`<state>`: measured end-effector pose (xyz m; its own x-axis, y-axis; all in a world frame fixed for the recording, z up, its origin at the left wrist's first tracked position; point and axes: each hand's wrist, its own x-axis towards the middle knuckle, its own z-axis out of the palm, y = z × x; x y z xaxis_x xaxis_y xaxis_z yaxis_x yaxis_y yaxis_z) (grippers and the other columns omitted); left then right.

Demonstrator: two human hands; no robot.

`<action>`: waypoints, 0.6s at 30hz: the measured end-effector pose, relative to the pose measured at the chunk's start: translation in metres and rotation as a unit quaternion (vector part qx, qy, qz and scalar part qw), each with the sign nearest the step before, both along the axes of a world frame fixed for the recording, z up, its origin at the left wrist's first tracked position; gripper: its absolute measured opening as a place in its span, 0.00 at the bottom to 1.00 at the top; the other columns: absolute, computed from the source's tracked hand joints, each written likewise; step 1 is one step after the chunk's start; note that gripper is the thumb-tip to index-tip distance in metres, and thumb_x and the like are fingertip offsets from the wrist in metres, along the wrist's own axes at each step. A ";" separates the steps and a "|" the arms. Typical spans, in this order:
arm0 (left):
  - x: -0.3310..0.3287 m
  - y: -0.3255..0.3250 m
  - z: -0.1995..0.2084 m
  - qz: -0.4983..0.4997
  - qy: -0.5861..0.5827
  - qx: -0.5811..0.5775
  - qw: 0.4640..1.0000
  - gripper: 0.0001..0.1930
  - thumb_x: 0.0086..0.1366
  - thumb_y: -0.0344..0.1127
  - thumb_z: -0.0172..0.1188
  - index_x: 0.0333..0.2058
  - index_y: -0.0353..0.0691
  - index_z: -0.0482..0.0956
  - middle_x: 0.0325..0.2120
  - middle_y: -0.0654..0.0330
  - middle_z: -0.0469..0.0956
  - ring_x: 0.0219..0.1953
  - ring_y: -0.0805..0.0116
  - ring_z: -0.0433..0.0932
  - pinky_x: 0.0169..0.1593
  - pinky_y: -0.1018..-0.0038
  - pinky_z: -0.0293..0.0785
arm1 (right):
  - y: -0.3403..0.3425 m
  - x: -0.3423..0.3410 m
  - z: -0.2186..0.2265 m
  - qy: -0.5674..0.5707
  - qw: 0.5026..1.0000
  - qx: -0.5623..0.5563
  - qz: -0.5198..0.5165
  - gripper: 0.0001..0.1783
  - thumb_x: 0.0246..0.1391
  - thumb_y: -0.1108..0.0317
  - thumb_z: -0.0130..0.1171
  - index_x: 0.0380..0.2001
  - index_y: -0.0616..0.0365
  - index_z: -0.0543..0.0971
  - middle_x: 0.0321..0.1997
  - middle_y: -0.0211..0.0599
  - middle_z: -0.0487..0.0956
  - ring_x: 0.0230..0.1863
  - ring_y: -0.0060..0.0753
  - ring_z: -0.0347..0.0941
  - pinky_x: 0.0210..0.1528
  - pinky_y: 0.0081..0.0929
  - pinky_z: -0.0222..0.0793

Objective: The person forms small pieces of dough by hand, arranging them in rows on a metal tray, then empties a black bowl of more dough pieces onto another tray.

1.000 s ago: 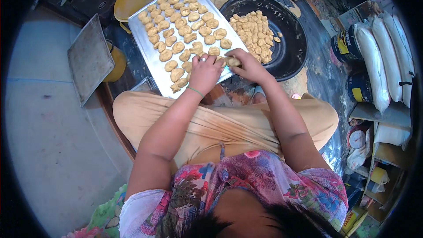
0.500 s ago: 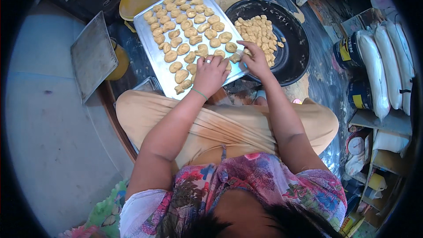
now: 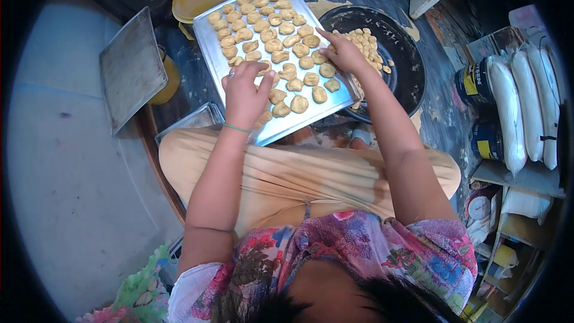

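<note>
Over the tray point(image 3: 288, 123), the left hand point(image 3: 245, 93) arches half-open above dough pieces point(image 3: 299, 104), the right hand point(image 3: 347, 57) spread wider.

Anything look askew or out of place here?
Only minor things. Two dough pieces lie apart from the pile in the basin; at left, a stained pan slants in front of a yellow bucket rather than lying flat.
</note>
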<state>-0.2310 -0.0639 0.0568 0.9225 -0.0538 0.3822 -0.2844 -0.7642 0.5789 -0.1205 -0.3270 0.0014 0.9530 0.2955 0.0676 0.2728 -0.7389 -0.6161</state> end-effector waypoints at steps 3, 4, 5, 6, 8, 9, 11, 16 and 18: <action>-0.002 0.003 0.005 -0.011 0.006 -0.015 1.000 0.13 0.59 0.43 0.59 0.37 0.42 0.80 0.37 0.58 0.77 0.45 0.53 0.72 0.50 0.61 0.58 | -0.007 0.024 -0.012 -0.014 0.998 -0.012 0.059 0.24 0.52 0.57 0.61 0.53 0.43 0.75 0.40 0.45 0.75 0.44 0.45 0.73 0.48 0.36 0.68; -0.003 0.008 0.006 -0.003 0.003 -0.014 1.000 0.13 0.59 0.43 0.59 0.37 0.42 0.80 0.37 0.58 0.78 0.44 0.55 0.72 0.50 0.62 0.58 | -0.003 0.026 -0.003 0.026 0.997 -0.043 0.059 0.23 0.51 0.57 0.62 0.52 0.44 0.77 0.42 0.45 0.75 0.45 0.45 0.73 0.48 0.36 0.68; -0.005 0.014 0.008 0.001 0.003 -0.013 1.000 0.13 0.59 0.43 0.59 0.37 0.42 0.80 0.37 0.58 0.78 0.44 0.55 0.72 0.50 0.62 0.58 | 0.003 0.028 0.003 0.066 0.993 -0.076 0.059 0.22 0.50 0.57 0.63 0.50 0.45 0.78 0.44 0.45 0.76 0.46 0.44 0.73 0.49 0.36 0.68; -0.007 0.019 0.009 0.010 0.007 -0.015 1.000 0.13 0.59 0.44 0.60 0.37 0.42 0.80 0.36 0.58 0.78 0.44 0.56 0.73 0.49 0.63 0.59 | 0.008 0.031 0.001 0.037 0.996 -0.057 0.065 0.21 0.49 0.58 0.63 0.48 0.47 0.79 0.47 0.46 0.76 0.45 0.42 0.74 0.48 0.34 0.68; -0.005 0.017 0.011 0.009 0.007 -0.024 1.000 0.13 0.59 0.44 0.60 0.36 0.42 0.80 0.36 0.58 0.78 0.44 0.57 0.73 0.49 0.63 0.59 | 0.006 0.042 -0.006 0.041 0.999 0.022 0.015 0.21 0.49 0.58 0.63 0.48 0.47 0.79 0.46 0.47 0.77 0.45 0.42 0.74 0.48 0.35 0.69; -0.003 0.016 0.011 0.006 0.004 -0.031 1.000 0.13 0.59 0.43 0.60 0.36 0.42 0.80 0.36 0.58 0.78 0.43 0.58 0.73 0.49 0.63 0.59 | 0.005 0.049 -0.009 0.045 0.993 0.104 -0.033 0.22 0.49 0.58 0.63 0.49 0.47 0.78 0.45 0.47 0.77 0.44 0.42 0.75 0.48 0.35 0.69; -0.002 0.020 0.010 0.007 0.006 -0.035 0.999 0.12 0.59 0.43 0.60 0.36 0.42 0.80 0.36 0.58 0.78 0.43 0.59 0.74 0.48 0.64 0.60 | 0.020 0.058 -0.005 0.008 0.993 0.112 -0.036 0.23 0.50 0.58 0.62 0.51 0.47 0.76 0.42 0.47 0.78 0.42 0.42 0.76 0.46 0.34 0.70; 0.003 0.029 0.009 0.003 0.020 -0.059 0.998 0.12 0.59 0.43 0.60 0.36 0.41 0.80 0.36 0.57 0.78 0.43 0.58 0.74 0.48 0.65 0.60 | 0.043 0.091 0.007 0.039 0.997 -0.053 -0.030 0.23 0.50 0.55 0.60 0.50 0.49 0.77 0.41 0.48 0.80 0.37 0.42 0.78 0.41 0.34 0.72; 0.004 0.035 0.011 0.007 0.015 -0.063 0.998 0.12 0.59 0.43 0.60 0.35 0.41 0.80 0.36 0.57 0.79 0.42 0.58 0.74 0.48 0.65 0.60 | 0.052 0.102 0.009 0.096 0.994 -0.034 -0.042 0.24 0.49 0.54 0.62 0.48 0.50 0.78 0.39 0.48 0.80 0.40 0.46 0.77 0.43 0.35 0.71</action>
